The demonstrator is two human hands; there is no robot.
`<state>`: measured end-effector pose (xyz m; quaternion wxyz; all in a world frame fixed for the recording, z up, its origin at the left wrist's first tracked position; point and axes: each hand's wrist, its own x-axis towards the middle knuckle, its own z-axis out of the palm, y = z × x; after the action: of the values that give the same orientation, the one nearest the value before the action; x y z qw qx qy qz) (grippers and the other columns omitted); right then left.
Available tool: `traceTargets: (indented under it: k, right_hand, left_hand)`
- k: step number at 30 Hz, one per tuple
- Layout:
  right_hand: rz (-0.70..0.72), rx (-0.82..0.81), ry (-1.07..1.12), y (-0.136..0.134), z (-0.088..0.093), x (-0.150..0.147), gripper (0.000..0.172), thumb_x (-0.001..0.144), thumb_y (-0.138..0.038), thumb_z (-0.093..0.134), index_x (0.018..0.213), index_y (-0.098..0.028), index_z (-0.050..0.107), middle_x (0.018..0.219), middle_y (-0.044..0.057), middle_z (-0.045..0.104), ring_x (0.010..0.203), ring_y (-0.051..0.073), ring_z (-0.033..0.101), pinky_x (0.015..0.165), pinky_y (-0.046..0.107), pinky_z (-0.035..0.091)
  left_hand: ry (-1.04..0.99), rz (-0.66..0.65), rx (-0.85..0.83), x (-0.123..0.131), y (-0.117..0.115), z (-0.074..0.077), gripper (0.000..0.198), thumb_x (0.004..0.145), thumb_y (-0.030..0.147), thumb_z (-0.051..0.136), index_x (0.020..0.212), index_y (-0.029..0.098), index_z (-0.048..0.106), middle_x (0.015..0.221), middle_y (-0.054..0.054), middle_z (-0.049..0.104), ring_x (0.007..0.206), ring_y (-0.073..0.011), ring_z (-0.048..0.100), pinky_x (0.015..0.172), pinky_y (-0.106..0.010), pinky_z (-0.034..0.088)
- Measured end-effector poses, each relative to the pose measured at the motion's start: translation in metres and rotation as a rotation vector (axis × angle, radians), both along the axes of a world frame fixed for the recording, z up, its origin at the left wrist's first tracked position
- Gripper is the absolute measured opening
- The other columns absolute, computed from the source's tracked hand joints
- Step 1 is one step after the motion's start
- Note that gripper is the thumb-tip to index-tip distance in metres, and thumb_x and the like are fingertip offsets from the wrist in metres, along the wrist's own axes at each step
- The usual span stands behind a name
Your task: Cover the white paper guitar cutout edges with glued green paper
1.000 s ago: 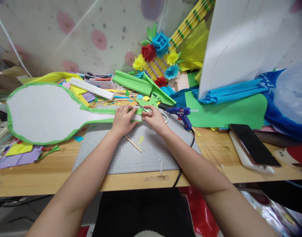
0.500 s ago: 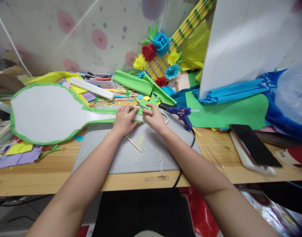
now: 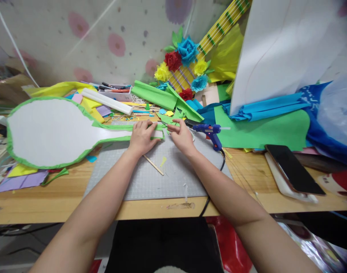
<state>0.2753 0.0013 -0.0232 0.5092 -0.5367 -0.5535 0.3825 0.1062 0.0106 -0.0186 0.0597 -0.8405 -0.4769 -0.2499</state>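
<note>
A white board cut-out (image 3: pixel 51 131), rounded with a long neck and edged in green crepe paper, lies across the table's left side. My left hand (image 3: pixel 143 138) grips the end of its neck, fingers over the top and thumb along the near side. Just right of the neck's tip, my right hand (image 3: pixel 181 136) is apart from it, fingers loosely bent and separated, with nothing visible in them. A thin grey pointed tool (image 3: pixel 162 122) shows by its fingertips; the rest is hidden. A blue glue gun (image 3: pixel 209 131) lies to the right.
Under my hands is a grey cutting mat (image 3: pixel 176 185) with a thin wooden stick (image 3: pixel 153 165). A phone (image 3: pixel 294 168) lies at right. Green paper (image 3: pixel 261 129), paper scraps and a pen box (image 3: pixel 116 94) line the back. A yellow paper guitar with flowers (image 3: pixel 187 74) leans there.
My right hand has moved slightly right, away from the neck's end, which it was touching. The cut-out has shifted slightly left under my left hand.
</note>
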Motion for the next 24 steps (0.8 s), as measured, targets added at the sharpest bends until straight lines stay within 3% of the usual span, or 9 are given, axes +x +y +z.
traceTargets:
  k: [4,7,16,20,24]
  right_hand:
    - [0.141,-0.139,0.192,0.008,-0.013,-0.005,0.049,0.062,-0.001,0.045,0.105,-0.024,0.042,0.101,0.004,0.067,0.096,0.017,0.065,0.092,0.041,0.048]
    - [0.195,-0.150,0.241,0.008,-0.014,-0.009,0.050,0.061,-0.002,0.046,0.105,-0.024,0.042,0.097,0.002,0.067,0.093,0.017,0.066,0.091,0.042,0.048]
    - [0.208,-0.111,0.173,-0.003,-0.001,-0.007,0.051,0.061,-0.002,0.049,0.107,-0.024,0.045,0.094,0.001,0.069,0.094,0.016,0.066,0.093,0.042,0.046]
    - [0.130,-0.103,0.120,0.001,-0.002,-0.003,0.050,0.064,-0.005,0.051,0.109,-0.024,0.044,0.093,0.002,0.069,0.094,0.017,0.066,0.092,0.043,0.046]
    - [0.069,-0.123,0.100,0.005,-0.007,-0.003,0.049,0.063,-0.004,0.050,0.108,-0.023,0.043,0.103,0.006,0.068,0.097,0.017,0.065,0.092,0.040,0.046]
  left_hand:
    - [0.002,0.008,0.022,-0.001,0.001,-0.001,0.057,0.072,0.043,0.066,0.122,0.018,0.054,0.114,-0.013,0.054,0.107,-0.0297,0.045,0.092,-0.043,0.033]
    - [-0.004,0.002,0.025,-0.002,0.002,-0.003,0.056,0.073,0.043,0.065,0.122,0.018,0.054,0.114,-0.012,0.054,0.108,-0.0295,0.045,0.093,-0.043,0.033]
    - [-0.013,0.029,0.022,-0.002,0.002,-0.002,0.055,0.073,0.043,0.065,0.122,0.019,0.054,0.115,-0.012,0.054,0.108,-0.0298,0.044,0.094,-0.044,0.032]
    - [-0.004,0.044,0.035,-0.002,0.002,-0.002,0.054,0.073,0.044,0.065,0.120,0.019,0.055,0.115,-0.012,0.054,0.107,-0.0297,0.045,0.094,-0.044,0.033]
    - [0.003,0.035,0.031,0.000,0.002,-0.002,0.056,0.072,0.043,0.066,0.121,0.019,0.055,0.116,-0.013,0.054,0.107,-0.0303,0.045,0.092,-0.044,0.033]
